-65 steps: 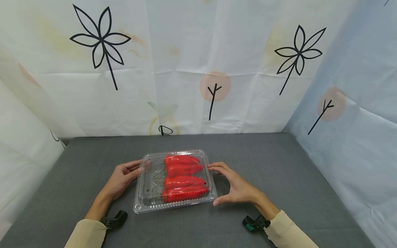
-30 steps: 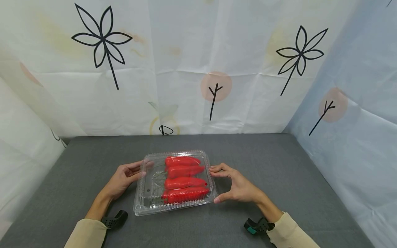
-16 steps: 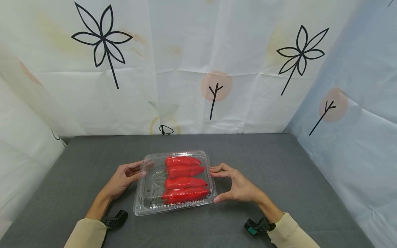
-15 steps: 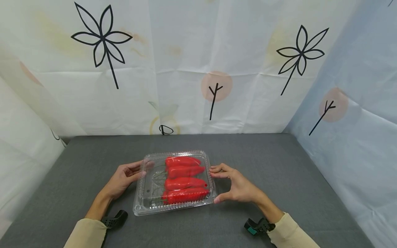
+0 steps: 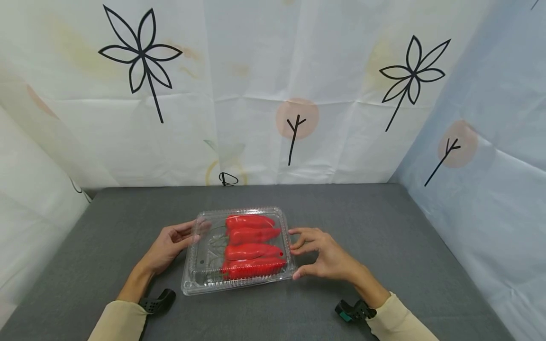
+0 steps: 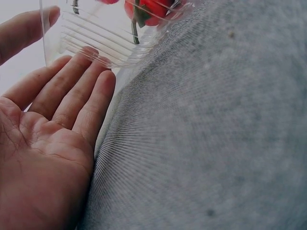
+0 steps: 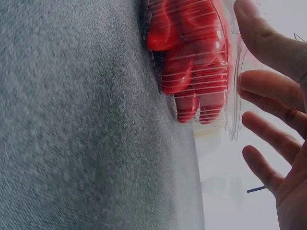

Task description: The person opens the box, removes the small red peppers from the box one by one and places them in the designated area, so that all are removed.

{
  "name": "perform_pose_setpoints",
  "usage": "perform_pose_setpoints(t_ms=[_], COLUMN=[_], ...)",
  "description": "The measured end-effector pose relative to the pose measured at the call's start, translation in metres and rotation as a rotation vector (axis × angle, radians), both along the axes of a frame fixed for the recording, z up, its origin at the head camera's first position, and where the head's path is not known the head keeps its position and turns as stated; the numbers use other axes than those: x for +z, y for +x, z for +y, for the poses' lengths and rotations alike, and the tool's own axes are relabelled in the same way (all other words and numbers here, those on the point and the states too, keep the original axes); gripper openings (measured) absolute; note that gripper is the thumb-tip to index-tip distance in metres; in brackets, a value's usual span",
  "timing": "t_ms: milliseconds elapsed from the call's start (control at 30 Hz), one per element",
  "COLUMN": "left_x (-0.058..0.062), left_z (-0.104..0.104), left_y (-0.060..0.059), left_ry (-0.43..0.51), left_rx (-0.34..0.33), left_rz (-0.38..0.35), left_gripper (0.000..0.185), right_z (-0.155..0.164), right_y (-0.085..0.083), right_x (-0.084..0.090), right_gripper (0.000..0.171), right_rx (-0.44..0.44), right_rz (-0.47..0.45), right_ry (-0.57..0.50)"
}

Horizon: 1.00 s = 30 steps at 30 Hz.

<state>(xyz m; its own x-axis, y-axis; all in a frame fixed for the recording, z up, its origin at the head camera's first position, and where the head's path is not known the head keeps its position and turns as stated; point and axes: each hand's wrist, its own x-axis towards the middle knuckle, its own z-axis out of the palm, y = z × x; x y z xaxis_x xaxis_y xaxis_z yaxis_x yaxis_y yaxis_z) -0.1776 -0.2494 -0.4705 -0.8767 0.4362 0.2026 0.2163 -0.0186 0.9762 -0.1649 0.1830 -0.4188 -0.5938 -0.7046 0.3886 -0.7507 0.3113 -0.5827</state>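
Observation:
A clear plastic clamshell box (image 5: pixel 194 286) with several red peppers (image 5: pixel 251 252) inside lies slightly turned on the grey table. My left hand (image 5: pixel 167 247) is at its left side, with straight fingers touching the ribbed wall and the thumb at the rim. My right hand (image 5: pixel 330 259) is spread at the right side; its thumb is near the front right corner and its fingertips are at the rim. In the right wrist view, the index finger (image 7: pixel 266 85) touches the lid edge (image 7: pixel 236 108), and the other fingers are apart from it. Whether the lid is latched cannot be told.
The grey cloth-covered table (image 5: pixel 362 213) extends around the box. A white patterned curtain (image 5: pixel 256 94) hangs behind it, with more fabric at both sides. Black straps (image 5: pixel 159 302) are on both wrists.
My right hand's fingers have shifted along the box's right rim towards me. The box has moved very slightly left. My left hand stays nearly still.

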Motion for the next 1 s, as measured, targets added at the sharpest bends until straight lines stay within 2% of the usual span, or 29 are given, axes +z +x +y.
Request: perform_pose_setpoints(t_ms=[133, 300, 400, 633, 767, 1000], left_x=[0.000, 0.000, 0.000, 0.000, -0.002, -0.001], left_z=[0.000, 0.000, -0.001, -0.002, -0.002, -0.002], left_y=[0.000, 0.000, 0.000, 0.000, -0.001, -0.001], left_ry=[-0.004, -0.003, -0.001, -0.002, -0.007, -0.030], left_rx=[0.007, -0.001, -0.009, -0.012, -0.006, 0.054], left_rz=[0.002, -0.006, -0.016, -0.012, 0.001, -0.002], left_gripper=[0.052, 0.052, 0.053, 0.054, 0.054, 0.051], right_z=[-0.001, -0.002, -0.003, -0.005, -0.006, -0.011], right_y=[-0.001, 0.000, 0.000, -0.002, -0.003, -0.007], right_x=[-0.002, -0.002, -0.001, -0.004, -0.008, -0.020], right_gripper=[0.033, 0.030, 0.028, 0.029, 0.031, 0.021], right_rx=[0.018, 0.027, 0.045, 0.139, 0.158, 0.195], right_rz=[-0.010, -0.041, -0.030, 0.103, 0.129, 0.222], right_ry=[-0.045, -0.077, -0.091, -0.149, -0.206, -0.288])
